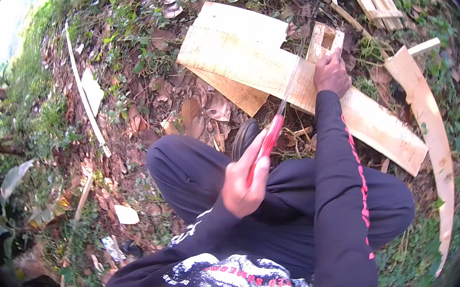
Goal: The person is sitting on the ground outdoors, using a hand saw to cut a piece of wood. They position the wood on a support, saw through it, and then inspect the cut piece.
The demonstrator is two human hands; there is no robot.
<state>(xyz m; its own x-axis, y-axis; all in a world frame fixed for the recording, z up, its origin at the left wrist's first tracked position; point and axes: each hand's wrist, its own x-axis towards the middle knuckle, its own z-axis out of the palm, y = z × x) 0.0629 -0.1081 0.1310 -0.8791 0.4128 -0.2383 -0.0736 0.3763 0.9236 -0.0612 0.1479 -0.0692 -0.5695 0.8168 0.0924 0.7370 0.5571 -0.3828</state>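
Note:
I squat over a long pale wooden plank (239, 59) lying on leaf-covered ground. My left hand (245, 180) is closed around the red handle of a hand saw (276, 120), whose thin blade runs up and across the plank. My right hand (332, 74) presses flat on the plank just right of the blade, next to a small wooden block with a square hole (326, 40). A second board (234, 92) lies under the plank.
A curved strip of wood (435, 138) lies at the right. Wood offcuts (377, 4) are stacked at the top. A thin slat (83, 93) and scraps lie at the left among dry leaves and grass. My dark shoe (244, 136) stands below the plank.

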